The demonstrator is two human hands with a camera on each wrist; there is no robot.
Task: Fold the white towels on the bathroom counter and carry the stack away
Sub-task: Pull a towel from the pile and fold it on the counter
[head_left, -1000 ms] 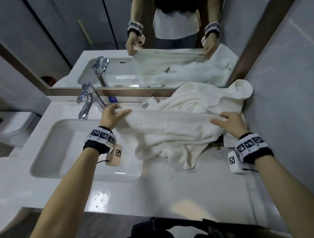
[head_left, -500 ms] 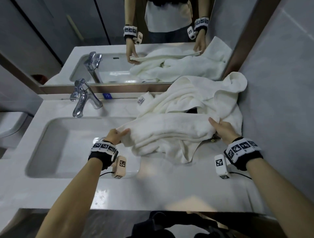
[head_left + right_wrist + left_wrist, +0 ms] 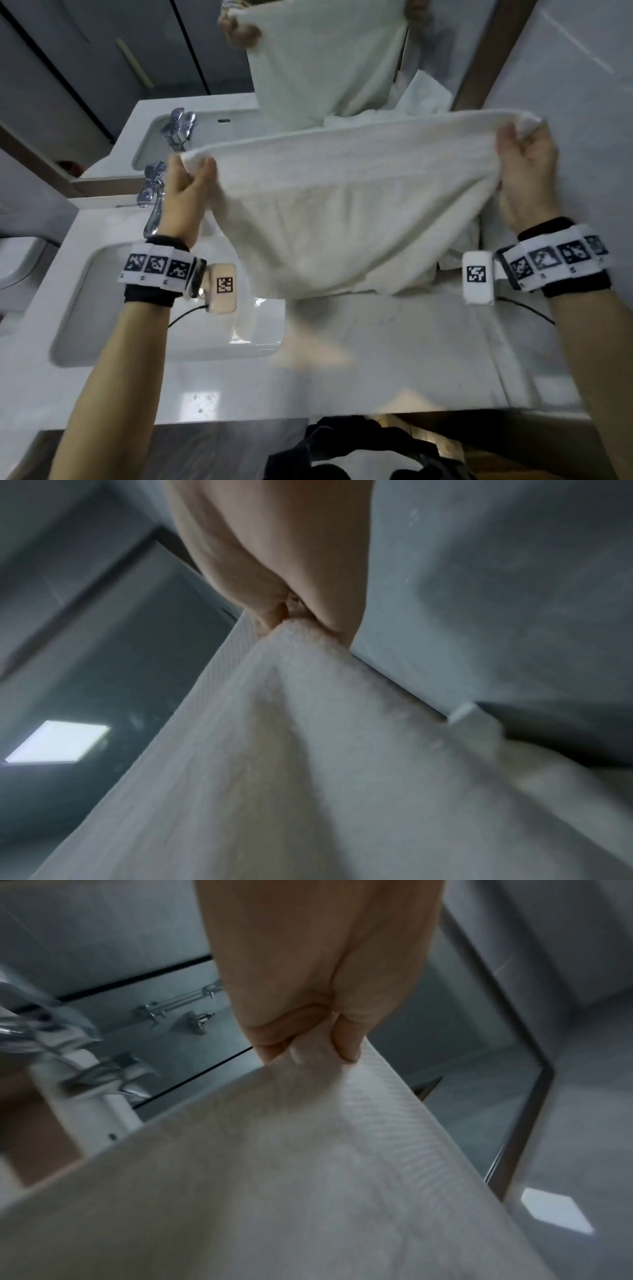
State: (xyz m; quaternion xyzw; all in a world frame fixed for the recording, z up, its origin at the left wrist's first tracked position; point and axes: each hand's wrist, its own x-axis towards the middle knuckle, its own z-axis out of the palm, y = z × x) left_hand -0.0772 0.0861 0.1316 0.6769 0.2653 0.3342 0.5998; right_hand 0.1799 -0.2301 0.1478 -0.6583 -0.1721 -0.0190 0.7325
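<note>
A white towel (image 3: 342, 212) hangs stretched in the air above the counter (image 3: 394, 349), its top edge level between my two hands. My left hand (image 3: 191, 185) pinches the towel's left top corner; the left wrist view shows thumb and fingers of that left hand (image 3: 308, 1042) closed on the towel (image 3: 274, 1177). My right hand (image 3: 524, 164) grips the right top corner, and in the right wrist view the right hand (image 3: 294, 612) bunches the towel (image 3: 308, 750). Behind the raised towel, part of another white towel (image 3: 459, 253) shows on the counter at the right.
A white sink basin (image 3: 102, 308) lies at the left with a chrome faucet (image 3: 154, 198) behind it. A mirror (image 3: 171, 68) runs along the back and a grey wall (image 3: 582, 102) closes the right side. The counter's front edge is near my body.
Both hands have lifted one towel off the heap and spread it out in the air. Half a second ago it lay bunched on the counter beside the sink.
</note>
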